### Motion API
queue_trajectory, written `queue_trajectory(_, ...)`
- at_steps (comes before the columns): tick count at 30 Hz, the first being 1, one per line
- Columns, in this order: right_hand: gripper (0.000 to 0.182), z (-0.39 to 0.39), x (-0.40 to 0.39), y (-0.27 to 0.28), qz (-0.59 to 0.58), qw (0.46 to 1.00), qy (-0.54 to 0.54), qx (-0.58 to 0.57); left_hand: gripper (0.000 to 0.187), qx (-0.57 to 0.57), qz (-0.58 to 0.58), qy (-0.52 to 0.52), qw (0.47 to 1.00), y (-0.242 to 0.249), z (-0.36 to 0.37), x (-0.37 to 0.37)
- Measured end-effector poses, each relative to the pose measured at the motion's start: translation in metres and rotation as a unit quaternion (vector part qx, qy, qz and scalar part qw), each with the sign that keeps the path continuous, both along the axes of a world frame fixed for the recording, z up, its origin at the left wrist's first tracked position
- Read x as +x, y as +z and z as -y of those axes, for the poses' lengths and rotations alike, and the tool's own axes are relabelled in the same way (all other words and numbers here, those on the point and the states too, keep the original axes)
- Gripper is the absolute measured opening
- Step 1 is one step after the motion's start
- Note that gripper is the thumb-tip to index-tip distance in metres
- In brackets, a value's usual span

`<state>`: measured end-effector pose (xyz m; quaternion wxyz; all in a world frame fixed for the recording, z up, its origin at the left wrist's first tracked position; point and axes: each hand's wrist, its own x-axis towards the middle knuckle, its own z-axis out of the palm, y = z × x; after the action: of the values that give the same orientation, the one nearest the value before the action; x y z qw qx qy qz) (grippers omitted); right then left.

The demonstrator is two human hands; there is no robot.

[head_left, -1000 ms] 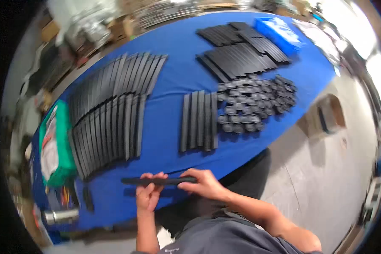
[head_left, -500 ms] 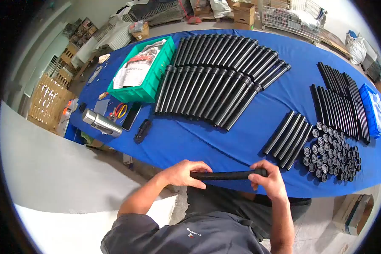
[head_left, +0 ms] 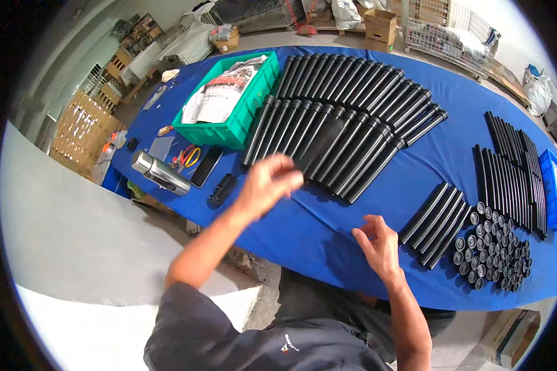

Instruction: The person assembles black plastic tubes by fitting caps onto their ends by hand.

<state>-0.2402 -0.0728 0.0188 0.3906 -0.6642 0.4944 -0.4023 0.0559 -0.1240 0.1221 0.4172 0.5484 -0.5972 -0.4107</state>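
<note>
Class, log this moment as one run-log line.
left hand: holding black tube | right hand: empty, near tube group | surface: blue cloth

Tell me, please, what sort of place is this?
Probably a small workshop or assembly area. Rows of long black tubes and a cluster of round black caps lie on a table covered with blue cloth; behind it stand a grey wire-mesh cage and a brown cardboard box.

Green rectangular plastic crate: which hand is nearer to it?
Left hand, apart from the crate, on its near side; the right hand is farther off, rightward.
</note>
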Motion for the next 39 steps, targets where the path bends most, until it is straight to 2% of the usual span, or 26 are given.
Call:
queue_trajectory(2, 0.030, 0.002, -0.003, -0.024, -0.049, 0.998, -0.013, -0.030, 0.026, -0.050, 0.054, 0.022, 0.997, 0.010, 0.070, 0.027)
queue_trajectory(4, 0.023, 0.000, -0.004, -0.032, -0.022, 0.998, -0.042, -0.028, 0.026, -0.070, 0.064, 0.054, 0.994, 0.019, 0.144, 0.049)
queue_trajectory(5, 0.020, -0.001, -0.006, -0.035, -0.009, 0.998, -0.058, -0.026, 0.027, -0.060, 0.122, 0.073, 0.988, 0.034, 0.173, 0.054)
queue_trajectory(6, 0.018, -0.001, -0.007, -0.036, -0.017, 0.998, -0.055, -0.027, 0.028, -0.047, 0.088, 0.100, 0.990, 0.030, 0.211, 0.065)
queue_trajectory(7, 0.017, 0.000, -0.008, -0.033, -0.024, 0.998, -0.052, -0.030, 0.026, -0.077, 0.112, 0.131, 0.982, 0.027, 0.245, 0.074)
queue_trajectory(9, 0.012, 0.001, -0.007, -0.030, -0.020, 0.998, -0.053, -0.033, 0.022, -0.058, 0.112, 0.137, 0.983, 0.018, 0.309, 0.099)
queue_trajectory(10, 0.013, 0.002, -0.007, -0.029, -0.030, 0.998, -0.049, -0.018, 0.023, -0.045, 0.147, 0.173, 0.973, 0.014, 0.338, 0.108)
queue_trajectory(11, 0.013, 0.003, -0.009, -0.027, -0.040, 0.998, -0.047, -0.001, 0.023, -0.052, 0.132, 0.194, 0.971, 0.013, 0.352, 0.108)
queue_trajectory(13, 0.013, 0.002, -0.011, -0.023, -0.049, 0.997, -0.048, 0.036, 0.023, -0.032, 0.108, 0.203, 0.973, 0.013, 0.372, 0.101)
queue_trajectory(14, 0.012, 0.001, -0.009, -0.031, -0.020, 0.998, -0.064, 0.011, 0.023, -0.006, 0.097, 0.192, 0.977, 0.014, 0.380, 0.099)
queue_trajectory(16, 0.012, 0.003, -0.011, -0.024, -0.040, 0.998, -0.049, 0.008, 0.022, 0.006, 0.087, 0.193, 0.977, 0.020, 0.378, 0.082)
queue_trajectory(20, 0.012, 0.005, -0.012, -0.016, -0.058, 0.997, -0.043, 0.007, 0.028, -0.002, 0.157, 0.198, 0.968, 0.004, 0.402, 0.093)
queue_trajectory(22, 0.013, 0.004, -0.010, -0.018, -0.050, 0.998, -0.049, 0.004, 0.028, 0.002, 0.172, 0.227, 0.959, -0.006, 0.415, 0.101)
queue_trajectory(23, 0.013, 0.004, -0.010, -0.020, -0.052, 0.998, -0.046, 0.005, 0.029, 0.011, 0.155, 0.220, 0.963, -0.011, 0.420, 0.108)
queue_trajectory(26, 0.013, 0.005, -0.011, -0.020, -0.055, 0.998, -0.040, 0.005, 0.031, 0.034, 0.197, 0.221, 0.955, -0.017, 0.434, 0.122)
queue_trajectory(29, 0.012, 0.006, -0.011, -0.017, -0.057, 0.998, -0.039, 0.013, 0.032, 0.017, 0.204, 0.253, 0.946, -0.030, 0.450, 0.134)
queue_trajectory(34, 0.013, 0.005, -0.013, -0.021, -0.048, 0.998, -0.040, 0.017, 0.034, 0.047, 0.198, 0.243, 0.948, -0.025, 0.444, 0.126)
queue_trajectory(39, 0.013, 0.006, -0.013, -0.022, -0.043, 0.998, -0.043, 0.002, 0.033, 0.027, 0.198, 0.247, 0.948, -0.028, 0.441, 0.115)
